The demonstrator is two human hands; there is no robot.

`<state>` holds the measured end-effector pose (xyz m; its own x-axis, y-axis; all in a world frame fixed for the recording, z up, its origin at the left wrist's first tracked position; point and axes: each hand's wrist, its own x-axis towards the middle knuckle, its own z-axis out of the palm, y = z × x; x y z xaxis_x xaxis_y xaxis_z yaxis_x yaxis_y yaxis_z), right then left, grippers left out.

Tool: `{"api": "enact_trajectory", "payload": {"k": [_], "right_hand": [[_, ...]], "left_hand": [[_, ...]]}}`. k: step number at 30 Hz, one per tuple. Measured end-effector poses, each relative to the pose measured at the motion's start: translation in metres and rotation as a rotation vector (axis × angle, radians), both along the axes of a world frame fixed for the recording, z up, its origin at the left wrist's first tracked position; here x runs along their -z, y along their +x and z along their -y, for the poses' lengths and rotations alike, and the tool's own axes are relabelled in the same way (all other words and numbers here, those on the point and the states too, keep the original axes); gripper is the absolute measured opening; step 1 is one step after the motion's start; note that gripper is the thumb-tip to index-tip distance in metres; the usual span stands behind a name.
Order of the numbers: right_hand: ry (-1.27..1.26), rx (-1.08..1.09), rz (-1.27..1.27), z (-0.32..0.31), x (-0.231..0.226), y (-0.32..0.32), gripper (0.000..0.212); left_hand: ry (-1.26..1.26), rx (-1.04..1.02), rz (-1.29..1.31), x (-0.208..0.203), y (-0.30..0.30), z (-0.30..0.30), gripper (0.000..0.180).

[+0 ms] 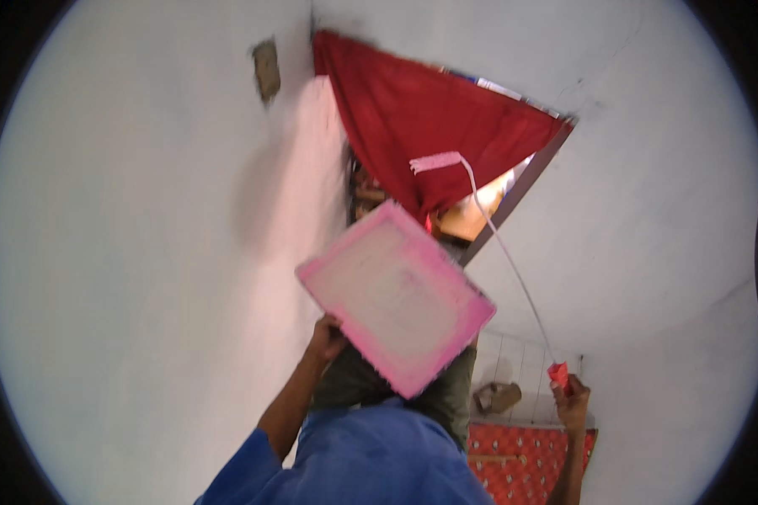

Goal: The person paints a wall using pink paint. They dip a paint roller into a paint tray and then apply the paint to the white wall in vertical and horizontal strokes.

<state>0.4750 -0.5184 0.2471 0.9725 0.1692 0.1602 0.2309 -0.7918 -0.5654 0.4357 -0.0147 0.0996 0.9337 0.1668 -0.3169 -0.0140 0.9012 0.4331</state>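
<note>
My left hand (328,337) grips the lower left edge of a rectangular board (396,295) with a pale middle and a pink border. The board is tilted in front of my body. Out to the right, my right hand (572,400) is closed round the red handle of a craft paint roller (514,261). A thin pale rod runs up from that handle and bends at its top, where a fuzzy pink head (436,162) hangs in front of the red curtain. The roller's head and the board are apart.
A red curtain (429,109) hangs across a doorway ahead, with a dark frame (522,189) along its right. White walls (143,252) rise on both sides. A brown plate (266,71) is on the left wall. Low right lie a red patterned cloth (522,471) and a brownish object (497,396).
</note>
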Motion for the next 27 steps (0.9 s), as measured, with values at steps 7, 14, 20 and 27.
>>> {"api": "enact_trajectory", "payload": {"k": [7, 14, 20, 27], "right_hand": [[-0.054, -0.122, -0.089, -0.021, -0.051, -0.012, 0.021], [-0.33, -0.199, -0.123, -0.039, -0.066, 0.0, 0.027], [-0.342, -0.373, -0.017, -0.059, -0.057, 0.019, 0.027], [-0.397, -0.379, -0.061, -0.048, -0.08, 0.015, 0.027]], "left_hand": [[0.045, 0.051, 0.075, -0.013, -0.007, -0.013, 0.056], [0.065, 0.062, 0.025, -0.026, -0.007, -0.005, 0.06], [0.04, 0.072, 0.035, -0.019, -0.01, -0.007, 0.056], [0.012, 0.058, 0.058, -0.023, -0.012, -0.003, 0.053]]}}
